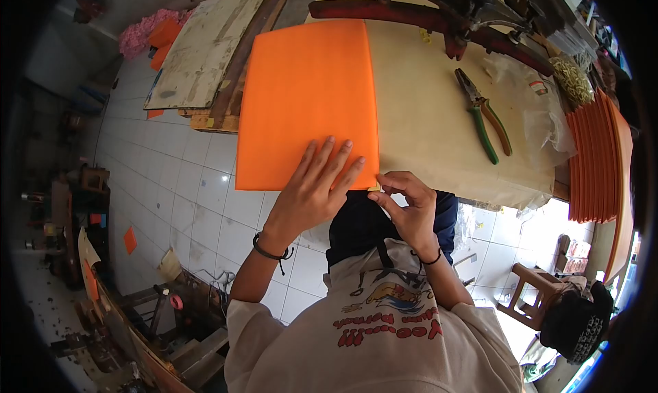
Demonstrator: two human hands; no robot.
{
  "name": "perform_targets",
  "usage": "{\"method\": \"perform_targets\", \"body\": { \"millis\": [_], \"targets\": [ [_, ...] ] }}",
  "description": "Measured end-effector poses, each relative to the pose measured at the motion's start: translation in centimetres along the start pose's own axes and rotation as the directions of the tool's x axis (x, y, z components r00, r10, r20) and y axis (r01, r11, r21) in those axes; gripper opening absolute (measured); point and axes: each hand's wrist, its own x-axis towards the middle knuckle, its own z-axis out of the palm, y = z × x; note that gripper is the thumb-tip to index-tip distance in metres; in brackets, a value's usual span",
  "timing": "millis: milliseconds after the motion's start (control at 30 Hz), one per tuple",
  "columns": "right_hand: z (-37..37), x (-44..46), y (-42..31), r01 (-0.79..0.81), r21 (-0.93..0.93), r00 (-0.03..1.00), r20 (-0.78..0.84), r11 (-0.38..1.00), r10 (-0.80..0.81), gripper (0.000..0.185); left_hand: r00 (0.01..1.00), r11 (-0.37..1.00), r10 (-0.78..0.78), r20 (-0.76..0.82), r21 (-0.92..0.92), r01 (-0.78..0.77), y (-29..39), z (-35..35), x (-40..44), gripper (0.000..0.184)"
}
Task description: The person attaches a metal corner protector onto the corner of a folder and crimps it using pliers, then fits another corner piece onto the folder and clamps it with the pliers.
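A flat, bright orange cover [308,91], like a folder or book cover, lies over the near left part of the table and sticks out past its edge. Spread on its lower right area, my left hand [315,184] is open and presses down with its fingers stretched out. At the cover's lower right corner, my right hand [413,204] pinches a small gold-coloured corner piece [374,187] between thumb and forefinger. The piece touches the cover's corner; its exact seating is hidden by my fingertips. Combination pliers [483,115] with green and brown handles lie to the right.
A dark red metal press or clamp [404,10] spans the table's far side. Clear plastic bags [548,122] rest at the right, beside a stack of orange covers [593,163]. A worn board [205,46] lies at the left. A wooden stool [531,293] stands on the tiled floor.
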Motion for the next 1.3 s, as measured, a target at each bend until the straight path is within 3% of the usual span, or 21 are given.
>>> {"method": "perform_targets", "body": {
  "millis": [300,633,733,867,1300],
  "targets": [
    [-0.1,0.5,-0.5,0.111,-0.077,0.994,-0.015,0.991,-0.113,0.021,0.977,0.983,0.174,-0.12,0.082,-0.165,-1.5,1.8,-0.6,0.043],
    [0.4,1.1,-1.8,0.15,-0.207,0.989,0.026,0.967,-0.147,0.019,0.972,0.994,0.107,-0.209,0.046,-0.1,-1.1,2.8,-0.9,0.038],
    [0.2,0.8,-1.0,0.131,-0.242,0.991,0.036,0.961,-0.126,0.027,0.976,0.998,0.067,-0.207,0.004,-0.068,-0.6,2.5,-1.0,0.04],
    [0.0,0.4,-1.0,0.022,-0.141,0.998,0.057,0.99,-0.014,0.043,0.978,0.999,0.01,-0.209,-0.039,-0.019,-0.3,2.6,-1.4,0.041],
    [0.5,0.0,-0.8,-0.018,-0.115,1.0,0.003,0.993,0.019,0.024,0.976,1.0,-0.018,-0.215,-0.023,0.014,0.0,3.2,-1.9,0.042]
  ]
}}
